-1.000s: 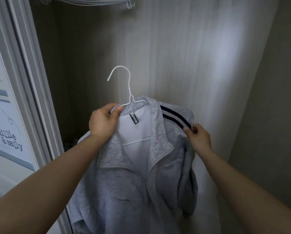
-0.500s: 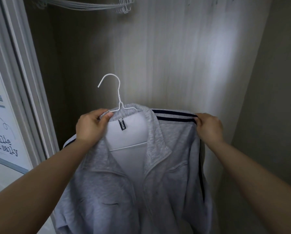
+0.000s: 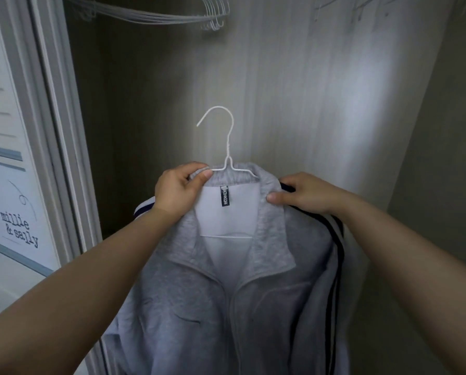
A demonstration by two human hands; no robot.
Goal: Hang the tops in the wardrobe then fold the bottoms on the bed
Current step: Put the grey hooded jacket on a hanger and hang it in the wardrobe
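A grey zip jacket (image 3: 199, 307) with dark stripes along its shoulders and sleeves sits on a white wire hanger (image 3: 227, 147), held up inside the wardrobe. My left hand (image 3: 179, 189) grips the left side of the collar together with the hanger's shoulder wire. My right hand (image 3: 305, 193) pinches the right side of the collar near the striped shoulder. The hanger's hook points up and left, free in the air below the rail's level. A black label shows inside the neck.
Several empty white wire hangers (image 3: 172, 14) hang bunched at the top of the wardrobe. The wardrobe's door frame (image 3: 58, 131) stands at the left, with a lettered panel (image 3: 18, 228) beside it. A pale back wall (image 3: 307, 90) and a side wall (image 3: 443, 158) close the space.
My right hand has moved inward from the jacket's right shoulder to the collar. The hanger and jacket have shifted right and sit more centred in view.
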